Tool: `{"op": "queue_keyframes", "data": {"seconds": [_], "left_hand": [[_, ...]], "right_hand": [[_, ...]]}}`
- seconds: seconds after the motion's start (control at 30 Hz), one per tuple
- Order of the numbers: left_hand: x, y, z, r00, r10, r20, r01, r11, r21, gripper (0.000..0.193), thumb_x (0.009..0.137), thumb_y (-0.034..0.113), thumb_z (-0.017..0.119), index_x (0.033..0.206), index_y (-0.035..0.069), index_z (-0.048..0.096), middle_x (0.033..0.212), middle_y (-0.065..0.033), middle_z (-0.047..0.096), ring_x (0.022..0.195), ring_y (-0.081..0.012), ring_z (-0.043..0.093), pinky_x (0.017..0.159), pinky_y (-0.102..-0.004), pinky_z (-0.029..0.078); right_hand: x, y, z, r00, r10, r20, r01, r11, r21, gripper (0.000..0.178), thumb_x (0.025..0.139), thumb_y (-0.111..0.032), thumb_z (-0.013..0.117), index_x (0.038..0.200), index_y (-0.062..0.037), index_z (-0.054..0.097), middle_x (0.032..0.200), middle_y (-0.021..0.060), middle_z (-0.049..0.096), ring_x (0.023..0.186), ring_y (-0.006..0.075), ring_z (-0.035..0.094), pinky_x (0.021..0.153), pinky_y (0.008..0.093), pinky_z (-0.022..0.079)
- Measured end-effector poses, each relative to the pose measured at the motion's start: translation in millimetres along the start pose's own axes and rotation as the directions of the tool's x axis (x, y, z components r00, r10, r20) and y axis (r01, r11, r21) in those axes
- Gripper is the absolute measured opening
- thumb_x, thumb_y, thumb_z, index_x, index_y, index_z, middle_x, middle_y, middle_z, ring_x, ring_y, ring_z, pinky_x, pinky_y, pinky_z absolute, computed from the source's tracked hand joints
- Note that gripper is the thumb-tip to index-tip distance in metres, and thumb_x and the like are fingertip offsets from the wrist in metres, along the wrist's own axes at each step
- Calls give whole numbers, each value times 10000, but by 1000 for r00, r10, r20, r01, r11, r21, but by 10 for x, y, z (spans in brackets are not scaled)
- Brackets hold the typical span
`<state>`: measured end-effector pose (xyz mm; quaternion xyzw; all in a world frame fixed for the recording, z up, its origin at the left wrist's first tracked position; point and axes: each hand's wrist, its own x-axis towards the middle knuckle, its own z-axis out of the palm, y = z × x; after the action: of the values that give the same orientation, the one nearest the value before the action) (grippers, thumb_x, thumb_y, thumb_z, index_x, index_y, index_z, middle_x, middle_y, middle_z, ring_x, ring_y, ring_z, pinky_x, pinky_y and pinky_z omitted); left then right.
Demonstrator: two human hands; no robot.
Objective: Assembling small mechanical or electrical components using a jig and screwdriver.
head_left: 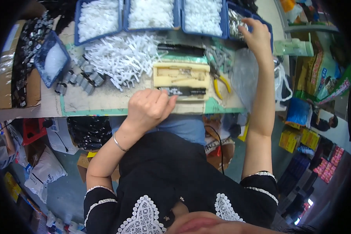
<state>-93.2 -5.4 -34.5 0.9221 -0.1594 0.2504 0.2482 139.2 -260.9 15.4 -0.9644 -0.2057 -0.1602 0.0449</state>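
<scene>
My left hand (151, 107) is curled closed at the near left side of a cream-coloured jig (181, 81). Its fingertips are hidden, so what they hold, if anything, cannot be made out. Beside its knuckles, a narrow black plastic part (193, 91) with small light pieces lies along the jig's near edge. My right hand (258, 35) reaches to the far right, thumb and fingers apart, over a blue bin (270, 29) of small shiny metal pieces (235, 24). Nothing shows between those fingers.
Three blue bins of white plastic pieces (151, 13) line the back. White sticks (117, 56) are heaped left of the jig, near grey blocks (85, 80) and a tilted blue tray (64, 72). Yellow-handled pliers (222, 86) and a clear bag (245, 74) lie right.
</scene>
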Motion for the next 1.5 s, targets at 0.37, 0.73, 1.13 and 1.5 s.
{"op": "queue_keyframes", "data": {"seconds": [0.37,0.73,1.13,1.5], "left_hand": [[801,-994,-622,903,-429,-30,429,894,131,199,804,193,620,943,56,661,784,-106,618,687,-271,612,607,-357,476],[1224,-1508,-406,870,-442,219,358,871,338,161,740,190,619,789,56,692,843,-108,613,840,-292,602,723,-369,468],[1149,-1464,-381,932,-324,164,236,883,406,118,732,119,583,693,31,651,808,-112,614,765,-301,616,644,-394,486],[971,-1182,-436,904,-395,-164,366,912,-185,127,817,-2,573,929,-45,614,828,-135,656,733,-183,652,676,-256,522]], "right_hand": [[141,-23,277,991,-101,85,116,974,-193,116,730,-145,578,707,-61,654,730,127,650,786,291,608,737,435,399],[213,159,350,991,23,130,-19,999,-31,121,760,-123,570,793,-25,633,792,172,641,811,349,616,712,460,476],[182,34,291,987,-88,131,114,973,-203,105,750,-27,503,772,5,600,801,173,600,785,352,611,701,442,492],[140,-32,306,997,-59,51,61,997,-37,118,758,-11,494,717,2,604,790,220,630,752,375,636,670,451,517]]}}
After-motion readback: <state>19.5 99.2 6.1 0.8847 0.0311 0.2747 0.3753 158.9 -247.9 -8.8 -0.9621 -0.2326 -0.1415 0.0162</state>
